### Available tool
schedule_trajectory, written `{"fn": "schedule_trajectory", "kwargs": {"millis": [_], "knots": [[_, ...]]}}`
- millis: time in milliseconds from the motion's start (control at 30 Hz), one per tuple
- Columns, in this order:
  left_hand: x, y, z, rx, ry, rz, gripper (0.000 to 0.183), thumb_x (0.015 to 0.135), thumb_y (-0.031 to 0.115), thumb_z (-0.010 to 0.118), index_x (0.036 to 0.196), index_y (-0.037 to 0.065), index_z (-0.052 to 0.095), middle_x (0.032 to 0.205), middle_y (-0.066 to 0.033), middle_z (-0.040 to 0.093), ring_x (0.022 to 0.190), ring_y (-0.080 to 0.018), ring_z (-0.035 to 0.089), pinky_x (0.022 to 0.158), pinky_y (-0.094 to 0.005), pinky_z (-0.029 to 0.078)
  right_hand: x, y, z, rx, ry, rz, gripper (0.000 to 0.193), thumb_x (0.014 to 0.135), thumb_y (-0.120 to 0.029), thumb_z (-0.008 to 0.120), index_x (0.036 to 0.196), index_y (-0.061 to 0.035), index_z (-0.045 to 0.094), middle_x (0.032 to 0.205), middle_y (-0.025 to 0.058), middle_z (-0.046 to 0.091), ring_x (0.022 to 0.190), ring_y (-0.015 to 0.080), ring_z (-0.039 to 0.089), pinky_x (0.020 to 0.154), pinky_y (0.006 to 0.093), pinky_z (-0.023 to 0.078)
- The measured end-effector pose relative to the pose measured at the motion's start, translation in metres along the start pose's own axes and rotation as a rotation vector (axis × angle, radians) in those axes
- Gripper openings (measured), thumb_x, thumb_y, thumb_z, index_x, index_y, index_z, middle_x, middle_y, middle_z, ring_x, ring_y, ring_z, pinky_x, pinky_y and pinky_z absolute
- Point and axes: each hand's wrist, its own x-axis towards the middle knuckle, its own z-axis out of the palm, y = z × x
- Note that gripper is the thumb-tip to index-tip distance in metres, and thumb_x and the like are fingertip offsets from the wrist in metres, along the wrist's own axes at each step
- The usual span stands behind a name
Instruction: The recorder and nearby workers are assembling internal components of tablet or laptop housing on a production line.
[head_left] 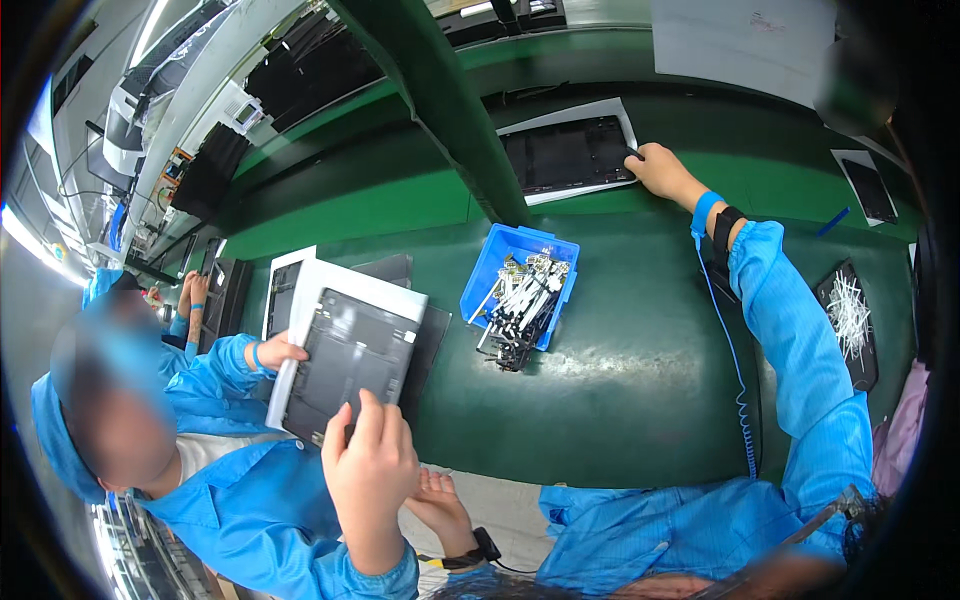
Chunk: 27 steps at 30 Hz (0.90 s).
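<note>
My right hand [657,168] reaches far across the green table [620,380], its fingers curled on the right edge of a dark flat panel [565,155] that lies on a white sheet. A blue wrist strap with a coiled cord [735,360] and a black band sit on that wrist. My left hand [438,505] stays low near the table's front edge, fingers apart and holding nothing, with a black band on the wrist. Right beside it, a co-worker in a blue coat holds a grey panel [350,360] with both hands.
A blue bin [500,262] of white and black small parts stands mid-table. A green beam [450,110] crosses overhead. A black tray of white pieces [850,320] lies at the right, with a dark flat piece [868,188] behind it. More panels are stacked at the left.
</note>
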Motion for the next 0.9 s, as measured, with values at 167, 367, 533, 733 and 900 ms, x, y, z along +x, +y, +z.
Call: {"fn": "schedule_trajectory", "kwargs": {"millis": [167,367,533,733,900], "knots": [[0.007,-0.037,-0.017,-0.353,0.121,-0.047,0.026,0.098,0.03,0.069,0.114,0.01,0.069,0.088,0.0022,0.058,0.083,-0.0117,0.059,0.073,-0.0236,0.047,-0.016,-0.034,-0.008,0.583,-0.116,0.275,0.027,0.092,-0.024,0.067,0.082,0.0012,0.064,0.066,0.0092,0.059,0.054,0.0144,0.052,0.048,0.0313,0.037],[0.036,-0.012,-0.041,-0.336,0.154,-0.084,0.027,0.095,0.018,0.075,0.117,0.005,0.066,0.094,0.0003,0.061,0.086,-0.0084,0.057,0.08,-0.0229,0.05,-0.073,-0.047,-0.045,0.871,-0.064,0.368,0.017,0.092,-0.016,0.067,0.092,-0.0093,0.051,0.072,-0.0064,0.042,0.056,0.0037,0.038,0.047,0.0239,0.026],[0.043,-0.065,-0.123,0.089,0.105,-0.13,0.033,0.101,0.018,0.068,0.128,0.003,0.057,0.109,-0.0068,0.059,0.102,-0.0171,0.057,0.089,-0.0304,0.046,-0.187,-0.07,-0.082,0.936,-0.062,0.39,0.014,0.098,-0.018,0.063,0.101,-0.0068,0.057,0.078,-0.0045,0.048,0.055,0.0044,0.04,0.046,0.0239,0.027],[0.13,-0.164,-0.221,1.349,0.058,-0.275,0.048,0.11,0.025,0.057,0.15,0.002,0.045,0.146,-0.0182,0.058,0.139,-0.0278,0.054,0.119,-0.0462,0.043,-0.329,-0.059,-0.099,0.837,-0.337,0.488,0.02,0.1,-0.022,0.071,0.1,-0.0088,0.056,0.078,-0.0031,0.052,0.057,0.0036,0.047,0.047,0.0251,0.033],[0.129,-0.138,-0.227,1.385,0.002,-0.218,0.033,0.109,0.016,0.057,0.139,0.003,0.054,0.132,-0.0095,0.067,0.121,-0.0193,0.066,0.104,-0.0392,0.056,-0.329,-0.112,-0.154,-0.025,-0.717,-0.157,0.023,0.097,-0.016,0.07,0.092,0.0039,0.06,0.08,0.0142,0.056,0.074,0.0331,0.058,0.072,0.0412,0.049]]}}
